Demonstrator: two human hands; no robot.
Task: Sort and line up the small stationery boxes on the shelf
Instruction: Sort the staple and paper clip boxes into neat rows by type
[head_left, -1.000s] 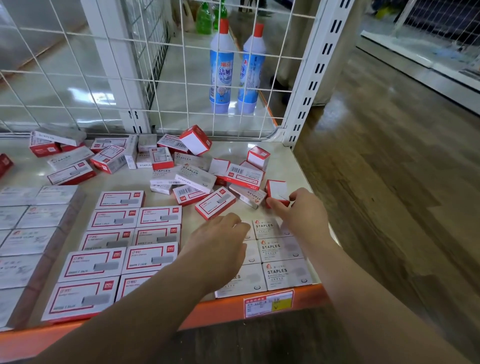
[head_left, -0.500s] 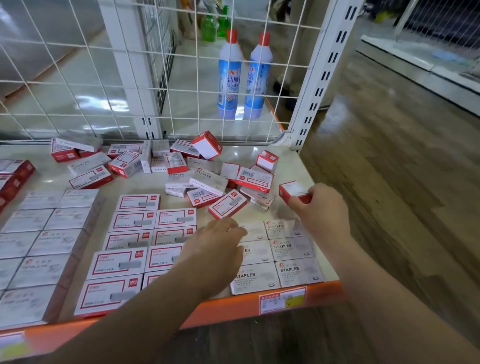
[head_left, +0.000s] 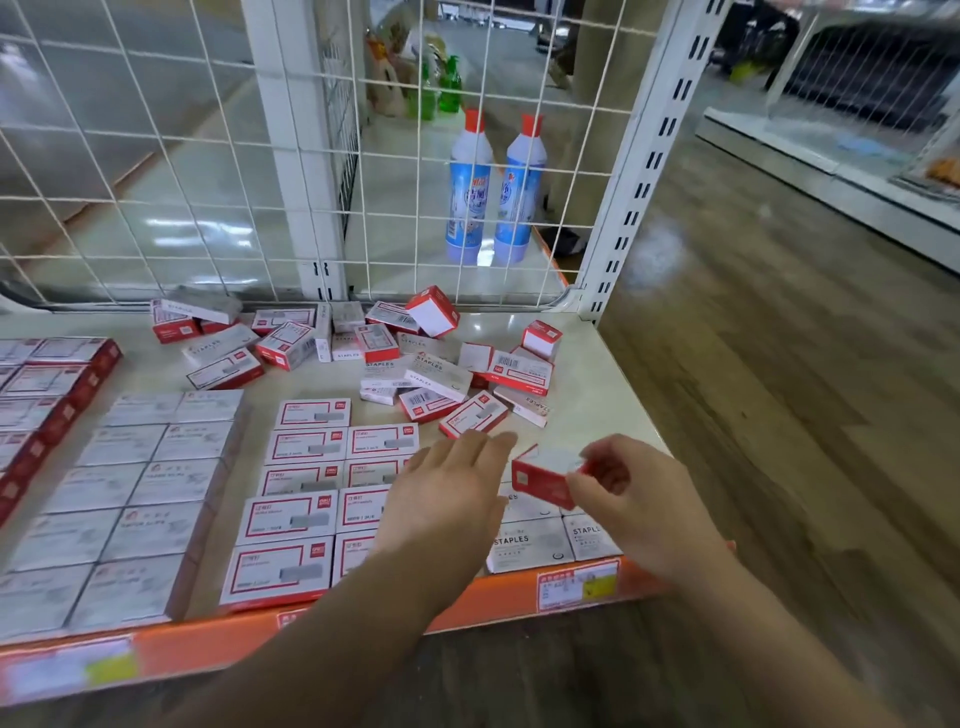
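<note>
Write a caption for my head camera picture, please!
Right hand holds a small red staple box above neat rows while the open left hand reaches over the shelf.

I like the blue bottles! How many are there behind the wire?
2. Both stand side by side behind the wire grid: left bottle, right bottle. Green bottles sit farther back.

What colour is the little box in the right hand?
Red with a white face, seen from the head camera: box.

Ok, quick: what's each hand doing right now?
Left hand: open, fingers straight, holding nothing, over the lined-up boxes.
Right hand: pinches a small red box, lifted off the shelf.
</note>
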